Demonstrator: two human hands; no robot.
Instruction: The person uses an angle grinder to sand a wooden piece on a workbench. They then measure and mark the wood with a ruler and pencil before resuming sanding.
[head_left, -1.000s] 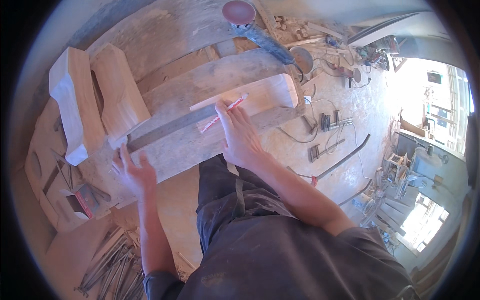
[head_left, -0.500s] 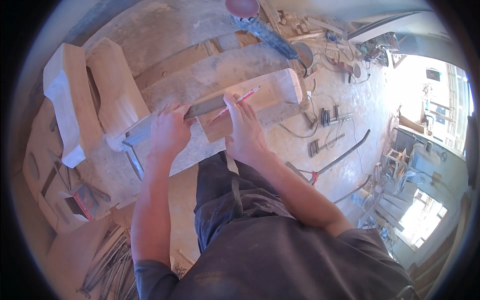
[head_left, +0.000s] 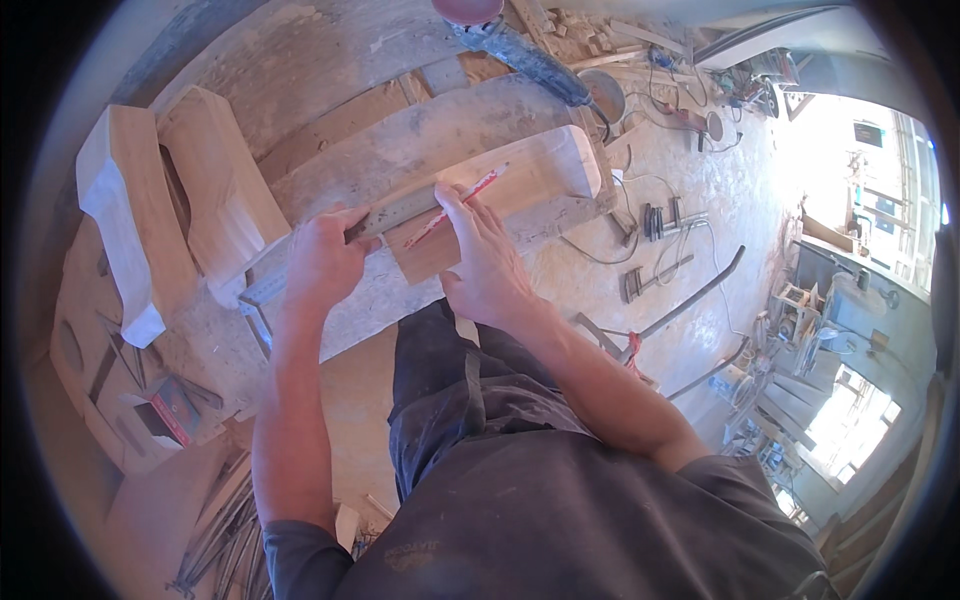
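A pale, shaped wooden piece (head_left: 535, 180) with a rounded far-right end lies slantwise on the bench before me. Along its left part runs a flat grey strip (head_left: 402, 212), its near end dark. My left hand (head_left: 325, 262) is closed at that near end, thumb and fingers pinching it. A red-and-white pencil (head_left: 487, 181) lies across my right hand (head_left: 487, 262), held between the fingers and pointing up to the right. That hand's fingertips press the strip, and its thumb is by the wood's near edge. Beside my left wrist sits a bluish metal angle (head_left: 258, 318), partly hidden.
Two shaped wooden blocks (head_left: 140, 215) stand at the left. A blue angle grinder (head_left: 525, 62) with a round pad lies at the bench's far side. Clamps (head_left: 672, 222) and cords lie on the floor at right. A red box (head_left: 176, 408) and thin sticks (head_left: 225, 535) are at lower left.
My left hand has shifted slightly left and down, and more of the grey strip shows. The right hand and pencil have shifted slightly left. The whole view has moved a little.
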